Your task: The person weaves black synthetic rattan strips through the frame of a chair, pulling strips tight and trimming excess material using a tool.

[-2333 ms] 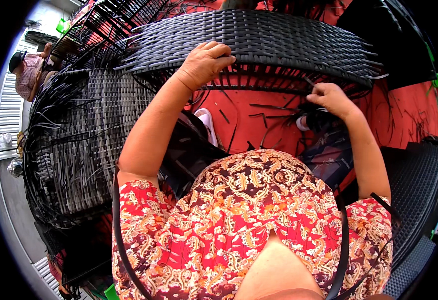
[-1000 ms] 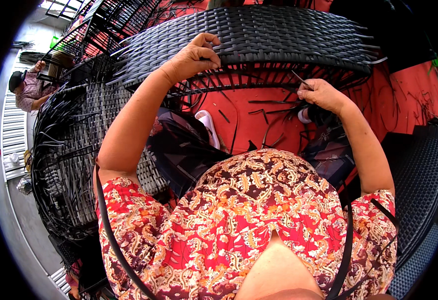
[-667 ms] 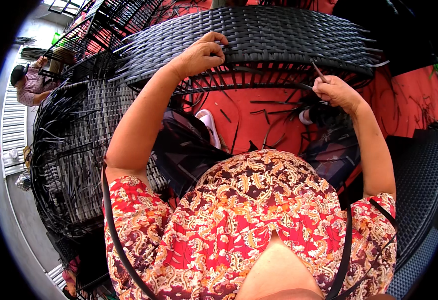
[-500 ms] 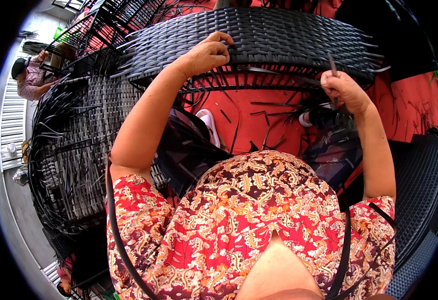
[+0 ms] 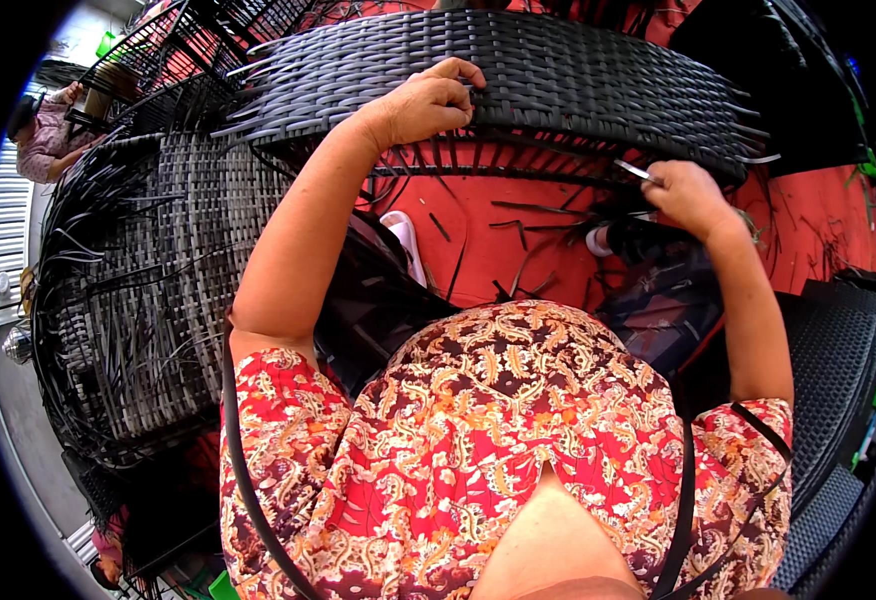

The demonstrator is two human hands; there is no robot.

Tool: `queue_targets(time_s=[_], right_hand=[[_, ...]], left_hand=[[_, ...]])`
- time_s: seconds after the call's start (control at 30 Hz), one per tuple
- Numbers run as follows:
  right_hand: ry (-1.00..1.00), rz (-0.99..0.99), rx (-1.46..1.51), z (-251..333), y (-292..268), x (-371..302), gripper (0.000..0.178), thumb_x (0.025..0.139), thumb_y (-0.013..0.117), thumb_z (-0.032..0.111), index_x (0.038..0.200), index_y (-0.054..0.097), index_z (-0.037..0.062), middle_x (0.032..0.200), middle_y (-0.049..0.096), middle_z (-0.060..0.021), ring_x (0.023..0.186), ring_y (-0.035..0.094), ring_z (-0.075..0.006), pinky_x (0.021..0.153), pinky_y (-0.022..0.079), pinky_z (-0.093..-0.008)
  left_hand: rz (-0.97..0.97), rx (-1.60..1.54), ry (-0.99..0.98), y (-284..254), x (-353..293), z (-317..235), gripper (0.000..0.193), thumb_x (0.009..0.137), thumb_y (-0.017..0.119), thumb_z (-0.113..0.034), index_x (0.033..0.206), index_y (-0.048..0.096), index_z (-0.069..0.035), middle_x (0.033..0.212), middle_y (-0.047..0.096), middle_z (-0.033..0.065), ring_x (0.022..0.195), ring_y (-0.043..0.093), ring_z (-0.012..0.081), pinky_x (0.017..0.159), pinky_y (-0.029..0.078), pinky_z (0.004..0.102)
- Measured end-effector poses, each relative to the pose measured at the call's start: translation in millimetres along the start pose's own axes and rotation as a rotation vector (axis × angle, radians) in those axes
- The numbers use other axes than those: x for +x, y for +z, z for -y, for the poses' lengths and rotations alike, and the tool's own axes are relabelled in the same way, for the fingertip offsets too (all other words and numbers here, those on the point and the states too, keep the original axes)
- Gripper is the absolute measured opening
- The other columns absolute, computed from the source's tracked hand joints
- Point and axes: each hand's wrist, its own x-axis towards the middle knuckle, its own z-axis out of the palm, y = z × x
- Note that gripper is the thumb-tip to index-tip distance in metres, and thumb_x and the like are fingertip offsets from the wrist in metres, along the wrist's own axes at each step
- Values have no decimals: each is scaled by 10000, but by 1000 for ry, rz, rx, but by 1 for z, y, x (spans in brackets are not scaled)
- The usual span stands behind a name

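In front of me lies a curved panel woven from dark grey plastic rattan strips [image 5: 598, 85] on an open black frame, with loose strip ends sticking out on both sides. My left hand [image 5: 426, 103] is closed at the panel's near edge, left of its middle. The fingers are pinched there, and whether a single strip lies between them I cannot tell. Closed around a narrow metal blade [image 5: 639, 172], my right hand [image 5: 693, 197] is just below the panel's near edge, toward its right end. The blade points left and slightly up; its handle is hidden in the fist.
A larger woven rattan piece [image 5: 173, 290] with many loose ends stands at my left. Cut strips [image 5: 528, 250] litter the red floor [image 5: 458, 275]. Dark woven pieces [image 5: 828, 365] are stacked at my right. Another person [image 5: 53, 140] sits at the far left near black frames [image 5: 173, 60].
My right hand has turned, so the blade has swung from upright to pointing left, and the hand sits slightly lower. My left hand has shifted a little to the right along the edge.
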Motion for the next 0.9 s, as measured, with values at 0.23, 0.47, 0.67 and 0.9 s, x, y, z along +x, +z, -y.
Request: queue_targets(time_s=[0.23,0.47,0.67,0.9], right_hand=[[-251,-465,278,91,52,17,316,790,668,136,1096,605,90,1013,643,-133,891,632,-301,747,517,-345],[-288,-502,243,123,83,60,369,796,640,162,1156,570,123,914,654,-102,786,647,-273,661,536,-344],[-172,-417,141,126,91,70,360,771,635,155,1129,604,154,924,655,-102,781,645,-281,678,531,-375],[-178,-368,15,126,87,80,247,761,625,138,1008,615,132,854,641,-86,774,637,-286,664,525,-400]], left_hand=[[-30,67,-16,0,1,-4,165,756,569,-165,770,625,-10,1203,482,66,848,525,165,780,430,273],[-102,99,54,5,7,-8,145,755,576,-140,771,630,-6,1183,503,71,869,533,166,788,435,271],[-119,98,83,8,8,-10,118,753,583,-117,760,623,-6,1179,512,63,869,533,164,793,434,267],[-104,79,46,8,7,-11,115,755,585,-116,755,619,-6,1177,513,52,858,527,159,792,432,263]])
